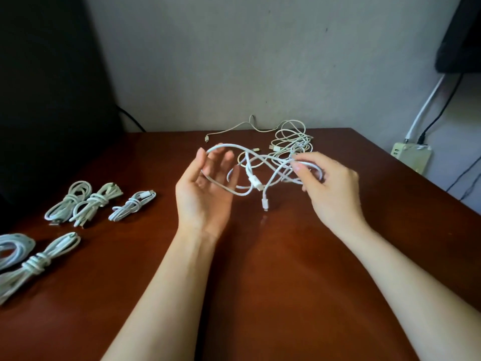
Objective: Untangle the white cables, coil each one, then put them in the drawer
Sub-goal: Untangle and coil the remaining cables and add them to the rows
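Observation:
I hold a loose white cable (pixel 256 162) in the air above the wooden table (pixel 273 256). My left hand (pixel 205 188) is palm up with fingers spread, and a loop of the cable runs over its fingers. My right hand (pixel 328 183) pinches several strands of the same cable between thumb and fingers. Two plug ends (pixel 264 201) dangle between my hands. Behind them, a tangled pile of white cables (pixel 291 138) lies at the table's far edge. No drawer is in view.
Several coiled, tied white cables (pixel 88 201) lie on the left of the table, with two more coils (pixel 33 259) at the left edge. A dark object (pixel 52 100) stands behind them. A white power strip (pixel 411 156) with plugged cords sits off the table's right side.

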A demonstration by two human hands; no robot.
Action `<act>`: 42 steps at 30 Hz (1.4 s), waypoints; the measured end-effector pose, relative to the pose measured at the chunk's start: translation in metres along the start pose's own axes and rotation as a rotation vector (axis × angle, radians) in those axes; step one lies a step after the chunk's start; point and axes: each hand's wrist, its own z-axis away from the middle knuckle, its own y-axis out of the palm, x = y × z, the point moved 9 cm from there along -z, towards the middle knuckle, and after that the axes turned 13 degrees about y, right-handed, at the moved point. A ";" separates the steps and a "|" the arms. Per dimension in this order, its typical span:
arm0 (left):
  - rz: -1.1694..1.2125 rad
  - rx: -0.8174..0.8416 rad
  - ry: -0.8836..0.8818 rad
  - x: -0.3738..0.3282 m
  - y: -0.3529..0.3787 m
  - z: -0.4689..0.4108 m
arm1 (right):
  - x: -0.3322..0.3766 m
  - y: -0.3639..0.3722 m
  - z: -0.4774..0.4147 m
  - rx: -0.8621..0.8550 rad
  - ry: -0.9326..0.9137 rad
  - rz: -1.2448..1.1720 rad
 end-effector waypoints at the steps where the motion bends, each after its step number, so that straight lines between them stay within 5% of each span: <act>1: 0.013 -0.024 -0.010 0.001 -0.002 0.001 | -0.001 -0.001 -0.001 0.001 0.026 -0.052; 7: 0.020 -0.055 -0.019 0.002 -0.005 -0.001 | 0.005 -0.018 0.000 -0.047 0.063 -0.419; 16: -0.286 -0.066 0.071 0.002 0.000 -0.002 | -0.018 -0.024 -0.002 -0.164 0.265 -0.498; 26: -0.545 0.068 0.176 -0.006 0.008 0.000 | -0.008 0.049 0.023 0.599 0.261 -0.114; 32: -0.468 0.110 0.152 -0.002 0.010 0.001 | -0.002 0.024 0.007 0.251 0.071 0.232; 38: -0.395 -0.002 0.183 -0.014 -0.005 -0.008 | -0.011 -0.005 -0.004 0.073 0.184 -0.380; 42: -0.313 -0.070 0.188 -0.019 -0.014 -0.011 | -0.001 -0.019 -0.003 -0.016 0.091 -0.438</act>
